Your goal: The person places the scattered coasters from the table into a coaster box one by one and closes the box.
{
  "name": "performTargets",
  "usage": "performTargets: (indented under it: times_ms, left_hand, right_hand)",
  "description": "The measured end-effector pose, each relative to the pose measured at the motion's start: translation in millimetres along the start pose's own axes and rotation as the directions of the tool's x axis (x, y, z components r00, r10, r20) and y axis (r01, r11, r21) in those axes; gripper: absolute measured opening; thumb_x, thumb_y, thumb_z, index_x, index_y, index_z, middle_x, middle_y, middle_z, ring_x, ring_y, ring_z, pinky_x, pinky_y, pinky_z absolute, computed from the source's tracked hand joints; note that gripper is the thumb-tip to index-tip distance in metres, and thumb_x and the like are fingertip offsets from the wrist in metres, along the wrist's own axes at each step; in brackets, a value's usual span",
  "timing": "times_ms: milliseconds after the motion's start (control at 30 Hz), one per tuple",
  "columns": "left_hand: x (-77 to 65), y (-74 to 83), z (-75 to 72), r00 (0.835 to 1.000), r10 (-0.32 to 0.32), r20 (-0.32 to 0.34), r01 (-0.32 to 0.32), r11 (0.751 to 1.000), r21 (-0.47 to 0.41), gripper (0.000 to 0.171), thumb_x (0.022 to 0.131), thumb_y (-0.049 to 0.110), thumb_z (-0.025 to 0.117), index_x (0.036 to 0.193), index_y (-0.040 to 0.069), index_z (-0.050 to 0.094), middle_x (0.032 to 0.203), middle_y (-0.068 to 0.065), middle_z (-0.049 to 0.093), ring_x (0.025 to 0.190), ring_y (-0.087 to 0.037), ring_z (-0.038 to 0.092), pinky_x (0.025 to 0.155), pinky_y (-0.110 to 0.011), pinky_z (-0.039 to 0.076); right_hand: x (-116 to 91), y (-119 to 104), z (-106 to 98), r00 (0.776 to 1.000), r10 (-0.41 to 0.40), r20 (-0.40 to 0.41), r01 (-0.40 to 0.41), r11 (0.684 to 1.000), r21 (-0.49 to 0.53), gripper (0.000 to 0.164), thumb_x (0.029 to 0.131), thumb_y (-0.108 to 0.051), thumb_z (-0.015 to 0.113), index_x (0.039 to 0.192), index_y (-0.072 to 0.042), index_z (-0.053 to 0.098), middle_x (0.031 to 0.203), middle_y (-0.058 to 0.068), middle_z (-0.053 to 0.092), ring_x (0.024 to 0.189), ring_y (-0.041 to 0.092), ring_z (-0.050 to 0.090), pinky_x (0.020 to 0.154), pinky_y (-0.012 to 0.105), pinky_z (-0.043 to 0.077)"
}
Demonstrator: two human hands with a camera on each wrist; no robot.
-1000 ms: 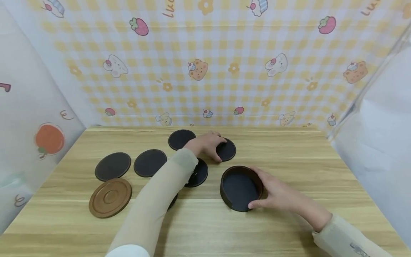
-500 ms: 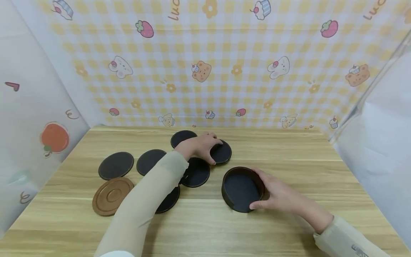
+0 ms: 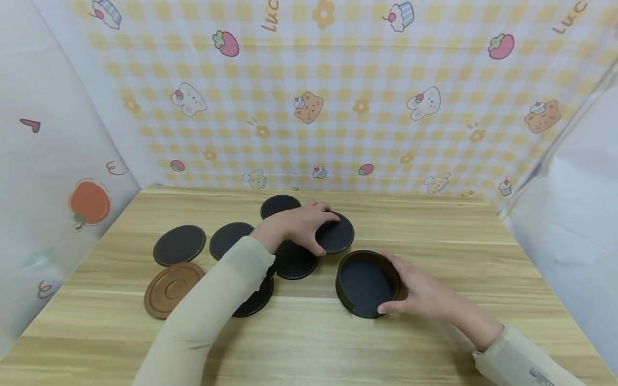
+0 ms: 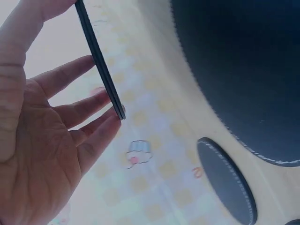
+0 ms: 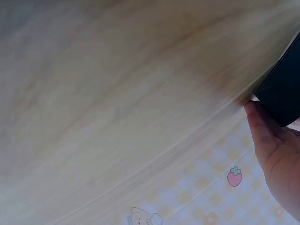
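A black coaster (image 3: 339, 236) is held in the left hand (image 3: 296, 222), clear of the bench (image 3: 434, 230), just beyond and to the left of a round holder (image 3: 342, 295). That hand pinches the coaster by its rim, the thumb on the near side and the fingers on the far side; the left wrist view shows the disc edge-on between them. The holder stands upright on the bench, dark outside and brownish inside, its wall seemingly cut away on the near side. The right hand (image 3: 417, 289) grips it from the right, fingers curved round the far wall and thumb at the near edge.

Five more black coasters lie flat. The middle coaster (image 3: 296, 262) is near the holder, partly hidden by the left wrist; the front coaster (image 3: 256, 300) shows from under the left sleeve (image 3: 207, 316). The back coaster (image 3: 279, 205) lies beyond the left hand, the inner coaster (image 3: 229, 237) left of the sleeve, and the outer coaster (image 3: 179, 245) farthest left. Just in front of that last one sits a brown ringed disc (image 3: 161, 297).

Behind the bench hangs a yellow-checked cloth (image 3: 338, 139) printed with bears, strawberries and cupcakes; white sheets (image 3: 579, 203) flank it.
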State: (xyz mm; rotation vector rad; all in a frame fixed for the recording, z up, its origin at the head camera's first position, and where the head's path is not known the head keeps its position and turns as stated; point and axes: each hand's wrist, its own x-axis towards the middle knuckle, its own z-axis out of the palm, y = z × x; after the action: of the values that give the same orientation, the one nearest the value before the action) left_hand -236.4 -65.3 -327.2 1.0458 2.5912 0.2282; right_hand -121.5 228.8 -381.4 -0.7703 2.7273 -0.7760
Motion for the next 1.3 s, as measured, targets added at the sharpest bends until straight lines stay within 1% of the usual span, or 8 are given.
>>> performTargets:
  times_ms: [133, 267, 367, 567, 800, 933, 1133, 1300]
  left_hand:
    - [-9.1, 7.2, -3.2, 1.000, 0.017, -0.019, -0.017, 1.000, -0.005, 0.083, 0.079, 0.042, 0.079, 0.151, 0.020, 0.043, 0.158, -0.012, 0.032, 0.139, -0.030, 0.034, 0.107, -0.045, 0.042]
    - [-14.9, 17.1, -3.6, 0.999, 0.043, -0.016, -0.043, 0.999, 0.001, 0.083, 0.079, 0.042, 0.079, 0.151, 0.020, 0.043, 0.158, -0.012, 0.033, 0.140, -0.031, 0.035, 0.108, -0.044, 0.041]
    - [-16.3, 26.7, -0.3, 0.998, 0.063, -0.004, -0.063, 0.998, 0.000, 0.082, 0.080, 0.042, 0.079, 0.151, 0.021, 0.043, 0.157, -0.011, 0.034, 0.139, -0.030, 0.035, 0.108, -0.044, 0.041]
    - [-15.2, 45.5, 10.6, 0.993, 0.118, 0.004, -0.118, 0.993, 0.024, 0.081, 0.079, 0.044, 0.078, 0.150, 0.022, 0.045, 0.155, -0.009, 0.037, 0.136, -0.027, 0.037, 0.106, -0.040, 0.043]
    - [-13.5, 63.4, 15.3, 0.985, 0.170, -0.003, -0.170, 0.985, 0.043, 0.080, 0.079, 0.045, 0.078, 0.148, 0.021, 0.047, 0.154, -0.008, 0.038, 0.134, -0.024, 0.038, 0.104, -0.034, 0.044]
    - [-12.3, 70.6, 18.4, 0.981, 0.193, 0.002, -0.193, 0.981, 0.039, 0.079, 0.079, 0.045, 0.078, 0.148, 0.021, 0.047, 0.153, -0.007, 0.039, 0.133, -0.023, 0.038, 0.103, -0.033, 0.044]
    - [-8.5, 77.5, 25.3, 0.976, 0.216, -0.004, -0.216, 0.976, 0.027, 0.078, 0.078, 0.043, 0.080, 0.146, 0.021, 0.049, 0.149, -0.005, 0.041, 0.129, -0.020, 0.039, 0.100, -0.028, 0.045]
    - [-6.2, 82.8, 29.1, 0.973, 0.230, 0.001, -0.230, 0.973, 0.031, 0.078, 0.078, 0.044, 0.080, 0.146, 0.022, 0.050, 0.147, -0.003, 0.043, 0.128, -0.018, 0.041, 0.099, -0.025, 0.045]
  right_hand:
    - [0.2, 0.1, 0.0, 1.000, -0.002, -0.009, 0.003, 1.000, 0.007, 0.110, 0.075, -0.057, 0.080, 0.151, 0.004, 0.030, 0.150, 0.023, 0.045, 0.137, 0.040, 0.047, 0.107, 0.058, 0.040]
    - [0.0, -0.3, -0.7, 1.000, -0.001, -0.011, 0.001, 1.000, 0.013, 0.109, 0.075, -0.056, 0.081, 0.151, 0.004, 0.031, 0.150, 0.023, 0.045, 0.136, 0.040, 0.047, 0.106, 0.058, 0.041]
    - [-0.3, -0.1, -1.0, 1.000, 0.002, -0.009, -0.002, 1.000, 0.010, 0.109, 0.075, -0.057, 0.080, 0.151, 0.004, 0.030, 0.150, 0.023, 0.045, 0.135, 0.039, 0.048, 0.106, 0.057, 0.041]
    - [-2.3, 2.3, -0.2, 1.000, 0.003, -0.002, -0.003, 1.000, 0.008, 0.110, 0.075, -0.058, 0.080, 0.150, 0.005, 0.031, 0.149, 0.022, 0.046, 0.134, 0.037, 0.049, 0.105, 0.056, 0.042]
    - [-0.8, 2.0, -0.7, 1.000, -0.007, -0.020, 0.007, 1.000, 0.027, 0.108, 0.075, -0.058, 0.079, 0.152, 0.001, 0.031, 0.149, 0.018, 0.047, 0.134, 0.035, 0.050, 0.105, 0.056, 0.042]
    - [0.8, 2.2, -0.9, 1.000, -0.021, -0.022, 0.022, 0.999, 0.037, 0.107, 0.075, -0.059, 0.079, 0.152, -0.002, 0.031, 0.150, 0.016, 0.047, 0.135, 0.032, 0.050, 0.106, 0.054, 0.042]
    - [1.4, 1.6, -1.6, 0.999, -0.035, -0.013, 0.036, 0.998, 0.045, 0.109, 0.076, -0.060, 0.077, 0.153, 0.000, 0.029, 0.152, 0.018, 0.045, 0.136, 0.035, 0.049, 0.105, 0.055, 0.042]
    - [1.2, 0.7, -2.2, 0.999, -0.033, -0.009, 0.033, 0.998, 0.050, 0.109, 0.075, -0.060, 0.078, 0.153, 0.000, 0.030, 0.151, 0.018, 0.045, 0.135, 0.034, 0.049, 0.105, 0.055, 0.042]
